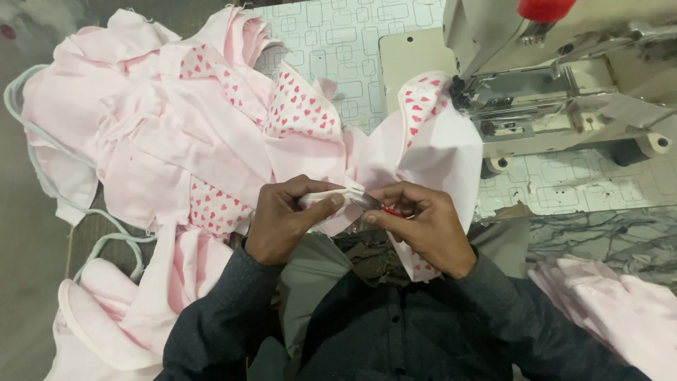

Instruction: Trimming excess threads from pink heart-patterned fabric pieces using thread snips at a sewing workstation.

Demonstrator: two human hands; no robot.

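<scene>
A pink fabric edge is pinched in the left hand, while small red-handled snips are gripped by the right hand, touching it. Beyond the hands, one piece is kept under the sewing machine; a heap of pink pieces is piled left of them, judged untrimmed

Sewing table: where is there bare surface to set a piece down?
Bare patterned tabletop shows between the pink garment pile and the sewing machine, and a strip runs in front of the machine. It is crowded on the left under the pile and at centre, where the left hand and right hand pinch pink fabric.
</scene>
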